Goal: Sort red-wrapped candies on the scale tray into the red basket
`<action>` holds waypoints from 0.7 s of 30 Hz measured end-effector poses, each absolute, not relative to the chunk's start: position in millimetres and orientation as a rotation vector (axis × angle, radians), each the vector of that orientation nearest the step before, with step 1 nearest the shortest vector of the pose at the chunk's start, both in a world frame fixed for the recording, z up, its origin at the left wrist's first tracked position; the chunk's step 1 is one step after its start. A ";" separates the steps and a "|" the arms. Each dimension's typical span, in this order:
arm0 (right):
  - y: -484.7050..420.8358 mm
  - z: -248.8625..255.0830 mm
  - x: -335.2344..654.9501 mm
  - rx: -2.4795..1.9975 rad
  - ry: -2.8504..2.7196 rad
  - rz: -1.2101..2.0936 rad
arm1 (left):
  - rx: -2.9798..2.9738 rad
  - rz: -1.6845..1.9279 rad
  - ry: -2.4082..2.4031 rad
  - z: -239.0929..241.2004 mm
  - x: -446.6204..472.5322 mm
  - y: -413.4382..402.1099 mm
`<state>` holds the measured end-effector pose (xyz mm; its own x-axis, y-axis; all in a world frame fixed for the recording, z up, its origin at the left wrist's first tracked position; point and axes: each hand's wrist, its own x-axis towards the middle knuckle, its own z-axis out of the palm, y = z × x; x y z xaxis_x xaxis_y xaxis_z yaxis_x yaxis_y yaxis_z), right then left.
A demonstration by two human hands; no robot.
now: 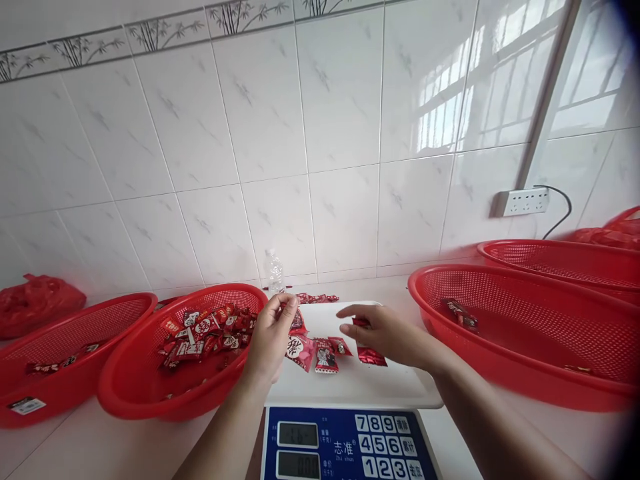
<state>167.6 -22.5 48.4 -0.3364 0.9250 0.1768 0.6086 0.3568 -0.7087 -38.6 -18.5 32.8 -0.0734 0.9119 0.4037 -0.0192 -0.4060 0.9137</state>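
My left hand (270, 337) hovers over the white pan (360, 387) of a blue digital scale (345, 447), its fingers pinched on a small red wrapped candy (296, 321). My right hand (385, 333) reaches in from the right above the pan, fingers curled loosely over a red candy packet (370, 356); whether it grips it I cannot tell. Several red and pink candy packets (320, 353) lie on the pan between the hands. A red perforated basket (150, 380) just left of the scale holds a pile of the same candies (205, 333).
Another red basket (45, 360) at far left holds a few packets. Two large red baskets (530, 360) stand right of the scale, the nearer with a couple of packets. A clear water bottle (274, 270) stands by the tiled wall, a red plastic bag (35, 300) far left, a power strip (525, 200) on the wall.
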 end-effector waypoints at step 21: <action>-28.2 61.3 187.0 -1.208 -2.423 0.928 | 1.692 1.380 1.072 34.9 -45.1 -24.1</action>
